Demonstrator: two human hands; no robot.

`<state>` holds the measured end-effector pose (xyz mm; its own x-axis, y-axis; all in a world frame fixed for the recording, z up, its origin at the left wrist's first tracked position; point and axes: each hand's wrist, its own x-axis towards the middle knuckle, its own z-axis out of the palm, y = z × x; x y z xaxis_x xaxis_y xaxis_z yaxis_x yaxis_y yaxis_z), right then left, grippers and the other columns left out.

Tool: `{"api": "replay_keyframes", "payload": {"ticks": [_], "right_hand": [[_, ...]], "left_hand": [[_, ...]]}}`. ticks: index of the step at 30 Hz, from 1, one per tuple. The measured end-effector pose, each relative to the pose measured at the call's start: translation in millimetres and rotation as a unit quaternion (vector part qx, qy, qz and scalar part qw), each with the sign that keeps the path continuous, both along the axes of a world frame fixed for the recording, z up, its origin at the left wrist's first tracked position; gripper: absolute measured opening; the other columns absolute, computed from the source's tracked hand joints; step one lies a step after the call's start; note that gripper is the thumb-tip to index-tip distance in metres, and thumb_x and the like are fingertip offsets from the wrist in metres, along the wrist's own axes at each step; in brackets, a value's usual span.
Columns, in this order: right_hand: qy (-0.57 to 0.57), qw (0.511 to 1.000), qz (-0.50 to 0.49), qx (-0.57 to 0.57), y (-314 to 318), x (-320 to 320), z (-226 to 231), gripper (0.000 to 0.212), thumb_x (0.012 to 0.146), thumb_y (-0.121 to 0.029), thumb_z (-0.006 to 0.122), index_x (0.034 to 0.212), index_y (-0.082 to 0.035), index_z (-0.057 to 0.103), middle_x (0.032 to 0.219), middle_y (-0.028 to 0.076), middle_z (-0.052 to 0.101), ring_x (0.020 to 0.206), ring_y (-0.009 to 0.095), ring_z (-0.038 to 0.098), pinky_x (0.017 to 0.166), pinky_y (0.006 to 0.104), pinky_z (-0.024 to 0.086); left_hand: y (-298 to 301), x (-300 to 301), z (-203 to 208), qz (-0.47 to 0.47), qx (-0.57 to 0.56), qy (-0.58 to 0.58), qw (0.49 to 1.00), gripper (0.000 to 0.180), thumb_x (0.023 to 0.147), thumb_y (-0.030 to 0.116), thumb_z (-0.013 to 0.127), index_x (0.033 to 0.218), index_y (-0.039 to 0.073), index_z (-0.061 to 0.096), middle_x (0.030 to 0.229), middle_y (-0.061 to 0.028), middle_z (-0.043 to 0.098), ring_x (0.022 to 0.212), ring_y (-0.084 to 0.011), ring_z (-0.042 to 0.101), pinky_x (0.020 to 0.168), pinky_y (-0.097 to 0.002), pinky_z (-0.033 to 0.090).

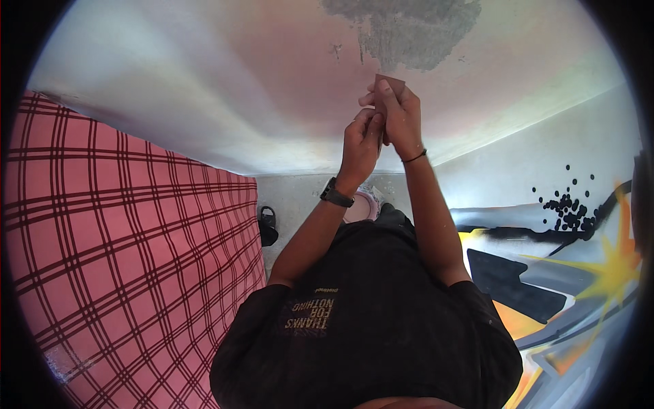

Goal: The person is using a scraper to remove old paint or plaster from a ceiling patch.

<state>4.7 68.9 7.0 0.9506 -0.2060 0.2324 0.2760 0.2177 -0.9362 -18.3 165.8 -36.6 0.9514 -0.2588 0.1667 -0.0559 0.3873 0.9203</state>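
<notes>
Filling the left side, a pink cloth (136, 225) is being crossed by dark lines in a plaid. Just beside its right edge, black footwear (268, 228) is being borne by the grey floor (296, 194). Above both, a pale wall (238, 82) with pinkish tints is being spread across most of the upper view. Near the middle, the left wrist is being circled by a dark watch (338, 196). Beyond it, the left hand (362, 136) is being kept partly closed, its thumb being laid at the lower part of a brown sheet (393, 82). Between the forearms, a pink tub (363, 206) is being partly hidden by a black shirt (381, 327). The sheet is being held upright by both hands, in front of the wall and just below a rough grey patch (415, 34); whether the wall is being touched cannot be told. By the right hand (403, 112) the sheet is being gripped narrowly from its right side, the thumb being set flat on its face. A thin dark band (415, 156) is being worn on the right wrist. Farther right, the side wall is being covered by a mural (606, 273) in orange, yellow, grey and black, its upper part being speckled with black dots (572, 213).
</notes>
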Motion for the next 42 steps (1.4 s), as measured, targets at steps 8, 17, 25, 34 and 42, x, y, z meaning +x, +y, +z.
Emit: {"api": "replay_keyframes", "payload": {"ticks": [8,17,25,34,42], "right_hand": [[-0.020,1.000,0.001,0.006,-6.3,21.8,19.5,0.029,0.104,-0.025,0.050,0.094,0.001,0.056,0.071,0.002,0.056,0.059,0.008,0.049,0.050,0.0226,0.040],[-0.077,0.997,-0.019,-0.010,3.1,20.1,35.3,0.026,0.103,-0.023,0.053,0.088,-0.002,0.056,0.071,0.001,0.057,0.058,0.006,0.048,0.051,0.0229,0.038],[-0.117,0.988,-0.103,0.007,6.4,40.6,34.8,0.031,0.103,-0.029,0.055,0.085,-0.004,0.054,0.060,-0.003,0.049,0.049,0.003,0.038,0.043,0.0210,0.029],[-0.095,0.970,-0.203,-0.094,18.1,40.2,44.4,0.021,0.098,-0.018,0.062,0.100,0.001,0.051,0.069,0.006,0.063,0.061,0.009,0.057,0.053,0.0248,0.043],[-0.199,0.947,-0.252,-0.001,20.5,53.4,42.5,0.052,0.091,-0.004,0.069,0.127,-0.005,0.032,0.083,0.013,0.067,0.065,0.010,0.059,0.054,0.0201,0.042]], "left_hand": [[-19.3,20.0,-9.4,-0.004,-0.040,-0.084,0.996,0.026,0.107,0.022,0.042,0.115,0.001,0.054,0.074,0.0029,0.048,0.060,-0.0051,0.043,0.052,-0.0226,0.035],[-34.7,20.2,11.1,0.127,0.036,-0.238,0.962,0.030,0.103,0.014,0.040,0.128,-0.003,0.048,0.109,-0.0075,0.056,0.096,-0.0128,0.053,0.085,-0.0272,0.044],[-9.9,37.4,4.2,0.156,0.004,-0.201,0.967,0.030,0.102,0.020,0.043,0.117,-0.004,0.052,0.105,-0.0120,0.058,0.094,-0.0168,0.054,0.083,-0.0293,0.045],[40.4,106.3,33.3,0.453,0.038,-0.425,0.783,0.022,0.100,0.020,0.046,0.104,-0.002,0.049,0.095,-0.0115,0.051,0.083,-0.0185,0.047,0.078,-0.0322,0.041],[50.4,171.8,43.4,0.554,0.067,-0.556,0.617,0.023,0.093,0.022,0.052,0.105,0.003,0.051,0.097,-0.0135,0.053,0.089,-0.0277,0.048,0.083,-0.0400,0.037]]}}
